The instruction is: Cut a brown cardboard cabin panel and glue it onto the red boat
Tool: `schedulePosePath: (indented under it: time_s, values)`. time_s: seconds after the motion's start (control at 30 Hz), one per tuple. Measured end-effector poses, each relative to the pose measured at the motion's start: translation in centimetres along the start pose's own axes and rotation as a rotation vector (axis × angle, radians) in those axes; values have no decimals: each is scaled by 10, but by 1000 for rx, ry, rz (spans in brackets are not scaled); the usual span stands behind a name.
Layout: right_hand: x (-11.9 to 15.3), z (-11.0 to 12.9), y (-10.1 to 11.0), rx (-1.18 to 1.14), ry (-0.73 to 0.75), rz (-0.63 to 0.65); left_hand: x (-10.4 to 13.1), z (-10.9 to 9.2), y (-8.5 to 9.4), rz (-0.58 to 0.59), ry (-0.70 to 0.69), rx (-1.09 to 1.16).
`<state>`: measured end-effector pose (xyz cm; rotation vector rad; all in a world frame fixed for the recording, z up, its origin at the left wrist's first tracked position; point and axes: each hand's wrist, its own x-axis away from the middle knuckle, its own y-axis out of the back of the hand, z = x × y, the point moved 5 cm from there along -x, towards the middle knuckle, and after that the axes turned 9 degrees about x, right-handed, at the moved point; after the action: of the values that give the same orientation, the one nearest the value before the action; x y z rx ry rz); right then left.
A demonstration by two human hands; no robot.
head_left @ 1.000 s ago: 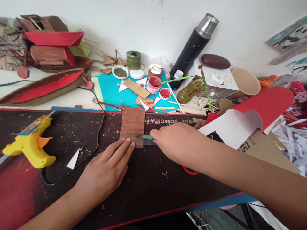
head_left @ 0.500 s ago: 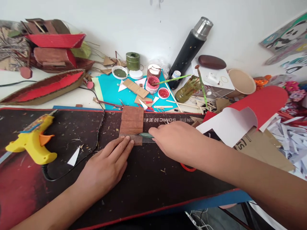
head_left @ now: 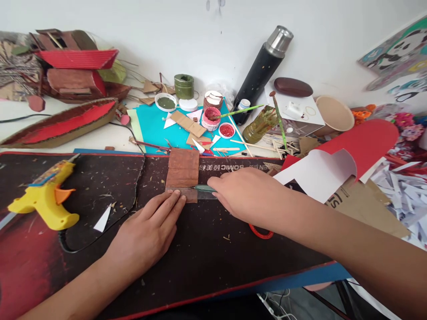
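Observation:
A brown painted piece of cardboard (head_left: 183,166) lies on the dark mat (head_left: 200,258). Across its near end rests a clear ruler (head_left: 208,195), which sticks out to the right. My left hand (head_left: 150,226) lies flat with its fingertips pressing on the ruler and the cardboard's near left edge. In my right hand (head_left: 233,191) is a green-handled pointed tool (head_left: 204,188), its tip over the cardboard along the ruler's far edge. The fingers of that hand are closed round the handle, partly hidden.
A yellow glue gun (head_left: 50,195) and its cord lie at the left. Red-handled scissors seem to lie partly under my right forearm (head_left: 261,232). Behind the mat are paint pots (head_left: 184,86), a black flask (head_left: 260,66) and model boats (head_left: 60,124). Paper (head_left: 320,173) is at the right.
The camera view has shifted very slightly. Both hands, the tool and the cardboard keep nearly the same places.

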<state>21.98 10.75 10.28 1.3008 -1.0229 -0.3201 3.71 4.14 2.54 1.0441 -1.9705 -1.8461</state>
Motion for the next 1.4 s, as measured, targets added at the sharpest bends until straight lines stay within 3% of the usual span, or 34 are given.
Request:
schedulePosePath:
  time_s: [0.4, 0.67, 0.97, 1.2, 1.4]
  values:
    - [-9, 3, 1, 0, 18, 60, 1, 0, -1, 6, -3, -3]
    - [-24, 16, 13, 36, 45, 220, 3, 1, -3, 12, 5, 21]
    - [-9, 7, -1, 40, 30, 23, 0, 0, 0, -7, -3, 3]
    - [-6, 9, 5, 53, 45, -12, 3, 3, -3, -2, 57, 69]
    - [-11, 12, 6, 27, 60, -12, 3, 1, -2, 3, 26, 31]
